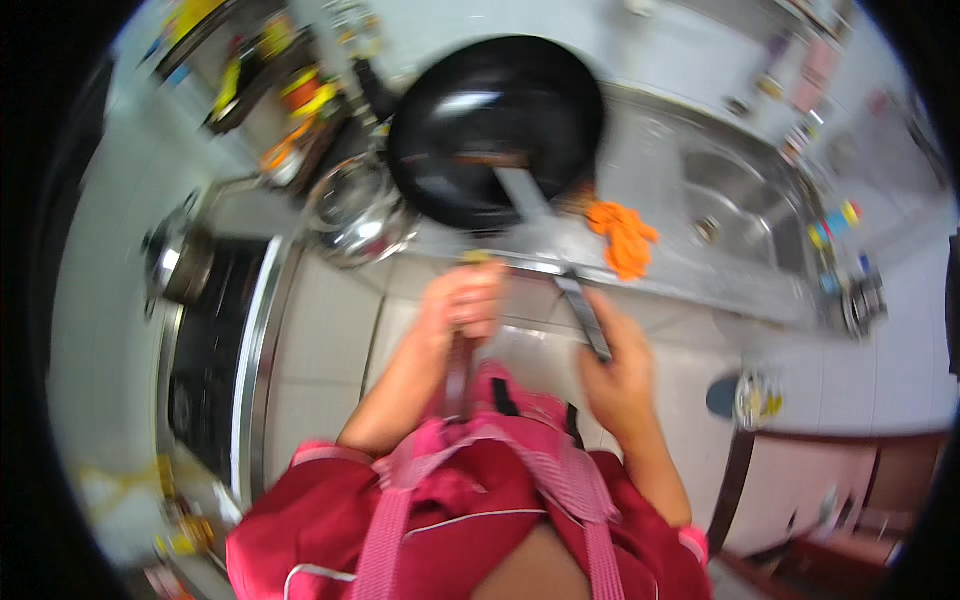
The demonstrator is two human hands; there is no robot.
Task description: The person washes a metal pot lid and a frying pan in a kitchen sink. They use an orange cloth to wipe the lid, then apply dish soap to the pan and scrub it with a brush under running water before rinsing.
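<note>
A large black wok [499, 124] is at the top centre, over the metal counter edge, its inside shiny. My left hand [466, 300] is closed around a brown handle [459, 379] with a yellow tip, below the wok; whether this handle joins the wok cannot be told through the blur. In my right hand [619, 367] is a knife or flat turner with a black handle [585, 315]. Its broad pale metal blade [523, 196] reaches up over the wok's near rim. An orange cloth or glove [624, 236] lies on the counter, right of the blade.
A steel sink [739, 202] is set into the counter at right. Left of the wok stands a shiny metal pot [356, 210]. Another lidded pot [180, 255] is by the dark stove [210, 337] at far left. Bottles and packets fill a shelf [270, 90] at upper left.
</note>
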